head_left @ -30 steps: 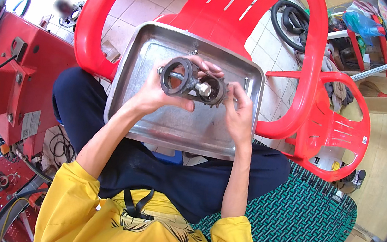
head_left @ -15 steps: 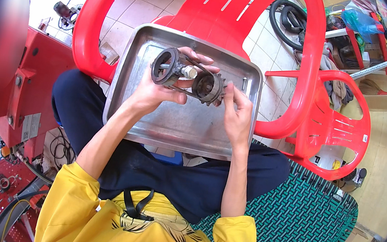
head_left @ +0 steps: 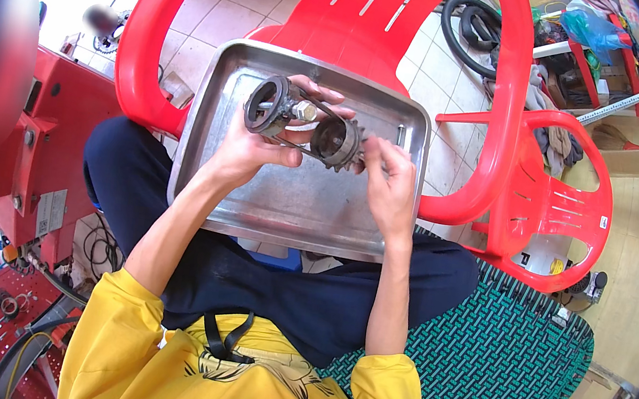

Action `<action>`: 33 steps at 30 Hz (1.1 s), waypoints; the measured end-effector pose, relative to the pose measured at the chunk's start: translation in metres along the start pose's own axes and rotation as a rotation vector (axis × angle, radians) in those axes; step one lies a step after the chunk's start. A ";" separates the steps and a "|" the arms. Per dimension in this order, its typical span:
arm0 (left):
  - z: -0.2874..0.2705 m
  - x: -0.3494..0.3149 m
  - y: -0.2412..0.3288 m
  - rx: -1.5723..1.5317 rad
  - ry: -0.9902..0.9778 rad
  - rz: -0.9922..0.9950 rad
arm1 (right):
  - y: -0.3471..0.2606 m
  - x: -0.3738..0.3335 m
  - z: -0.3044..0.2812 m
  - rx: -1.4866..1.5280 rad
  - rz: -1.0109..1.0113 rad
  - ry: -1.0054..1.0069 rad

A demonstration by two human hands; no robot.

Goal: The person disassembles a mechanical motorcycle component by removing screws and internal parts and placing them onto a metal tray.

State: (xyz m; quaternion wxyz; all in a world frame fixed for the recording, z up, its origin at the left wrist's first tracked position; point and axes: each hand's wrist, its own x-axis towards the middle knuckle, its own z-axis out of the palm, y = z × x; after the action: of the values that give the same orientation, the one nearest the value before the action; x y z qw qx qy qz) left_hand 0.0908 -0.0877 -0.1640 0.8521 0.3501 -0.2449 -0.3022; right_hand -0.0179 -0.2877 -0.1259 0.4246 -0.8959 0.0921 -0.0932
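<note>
Two-ring metal part [head_left: 304,110] held up over steel tray [head_left: 287,205]. Left hand [head_left: 252,149] grips it, fingers curled behind, thumb extended below. Right hand [head_left: 391,178], wrist raised, pinches toothed rim [head_left: 349,149].

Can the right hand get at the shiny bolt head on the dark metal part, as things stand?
Probably yes: no finger covers the bolt head, though the toothed end sits between it and the right hand, which would likely have to reach over.
</note>
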 end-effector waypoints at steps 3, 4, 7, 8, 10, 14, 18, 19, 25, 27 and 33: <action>0.008 0.000 0.002 -0.084 0.055 -0.008 | 0.006 -0.001 0.004 0.133 0.094 0.002; 0.008 0.000 0.001 -0.075 0.061 0.002 | -0.002 -0.001 0.006 0.189 0.049 0.055; 0.007 0.001 -0.001 -0.074 0.070 0.036 | -0.002 0.000 0.006 0.174 -0.021 0.069; 0.008 0.000 -0.001 -0.085 0.077 0.035 | 0.000 0.000 0.005 0.139 -0.033 0.049; 0.008 0.000 -0.001 -0.105 0.091 0.034 | 0.004 -0.001 0.002 0.086 0.087 -0.021; 0.001 0.000 -0.003 -0.017 0.011 0.009 | -0.009 -0.002 0.010 0.419 0.151 0.082; 0.004 -0.001 -0.003 -0.102 0.048 0.030 | 0.003 -0.001 0.002 0.072 0.029 0.001; 0.006 -0.001 -0.003 -0.147 0.065 0.032 | 0.006 -0.002 0.002 0.071 0.098 -0.027; 0.007 0.000 -0.003 -0.087 0.070 0.045 | 0.000 -0.001 0.004 0.146 0.013 0.040; 0.005 -0.002 -0.004 -0.116 0.068 0.028 | 0.000 -0.001 0.002 0.089 0.042 -0.007; 0.008 0.000 -0.003 -0.070 0.058 0.069 | -0.005 -0.002 0.011 0.157 0.033 0.104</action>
State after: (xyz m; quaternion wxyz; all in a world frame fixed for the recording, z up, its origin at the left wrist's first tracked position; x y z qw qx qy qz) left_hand 0.0846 -0.0926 -0.1614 0.8805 0.3200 -0.2216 -0.2707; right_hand -0.0172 -0.2762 -0.1290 0.4895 -0.8522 0.1214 -0.1395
